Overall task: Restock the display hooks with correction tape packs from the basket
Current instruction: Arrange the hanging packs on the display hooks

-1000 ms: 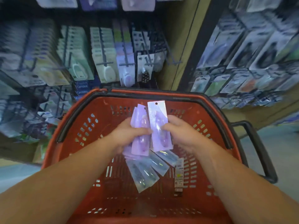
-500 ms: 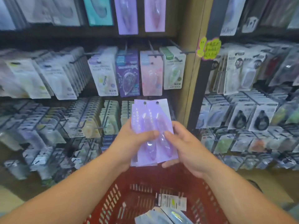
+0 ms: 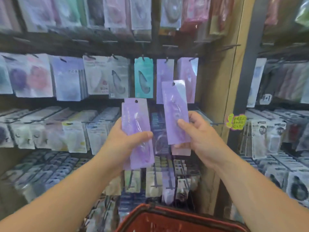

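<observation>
1. Red plastic basket (image 3: 168, 221): only its rim and part of a wall show at the bottom edge, nearest the camera.
2. Left hand (image 3: 123, 139) grips a small stack of purple carded correction tape packs (image 3: 133, 118), upright, thumb across the front.
3. Right hand (image 3: 200, 138) pinches a single purple correction tape pack (image 3: 173, 104), held higher, apart from the stack, tilted slightly.
4. Behind: black wire display hooks (image 3: 167, 60) carrying hanging purple packs (image 3: 164, 76), with a teal pack (image 3: 143, 77) just beside them.
5. Yellow paper tag (image 3: 236, 122) on the wooden post, right.
</observation>
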Available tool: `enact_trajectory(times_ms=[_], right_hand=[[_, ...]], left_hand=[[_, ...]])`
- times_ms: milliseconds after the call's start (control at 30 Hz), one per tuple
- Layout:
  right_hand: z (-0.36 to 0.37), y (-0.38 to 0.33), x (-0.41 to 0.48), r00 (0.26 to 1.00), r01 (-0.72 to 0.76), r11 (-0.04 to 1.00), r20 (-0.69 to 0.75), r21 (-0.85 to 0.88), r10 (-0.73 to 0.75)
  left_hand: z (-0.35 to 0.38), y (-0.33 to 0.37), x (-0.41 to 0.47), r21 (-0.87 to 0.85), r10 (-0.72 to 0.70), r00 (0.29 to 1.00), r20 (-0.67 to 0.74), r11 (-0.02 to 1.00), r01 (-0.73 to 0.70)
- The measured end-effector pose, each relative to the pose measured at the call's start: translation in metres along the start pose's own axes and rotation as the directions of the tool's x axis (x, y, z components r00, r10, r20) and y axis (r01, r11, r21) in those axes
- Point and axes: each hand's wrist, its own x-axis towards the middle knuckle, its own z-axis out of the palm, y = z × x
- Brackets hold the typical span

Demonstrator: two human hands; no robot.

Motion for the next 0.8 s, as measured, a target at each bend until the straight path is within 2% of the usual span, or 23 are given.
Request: enact_trajectory(times_ms=[233, 400, 600, 800], right_hand=[[0.024, -0.039, 0.067, 0.979, 0.076, 0.985, -0.175, -0.157, -0.103], [0.03, -0.041, 0.084, 0.969, 0.016, 0.978, -0.237, -0.207, -0.066], [0.036, -0.034, 0.094, 0.95, -0.072, 0.966, -0.313, -0.248, -0.01], [0.046, -0.034, 0.111, 0.933, -0.163, 0.959, -0.353, -0.23, 0.074]], left_hand=[[-0.026, 0.037, 0.045, -0.019, 0.092, 0.995, 0.036, 0.996, -0.091], [-0.033, 0.055, 0.068, -0.02, 0.147, 0.987, 0.059, 0.989, -0.146], [-0.031, 0.049, 0.07, -0.036, 0.123, 0.983, 0.14, 0.992, -0.119], [-0.035, 0.049, 0.068, -0.071, 0.094, 0.985, 0.148, 0.994, -0.084]])
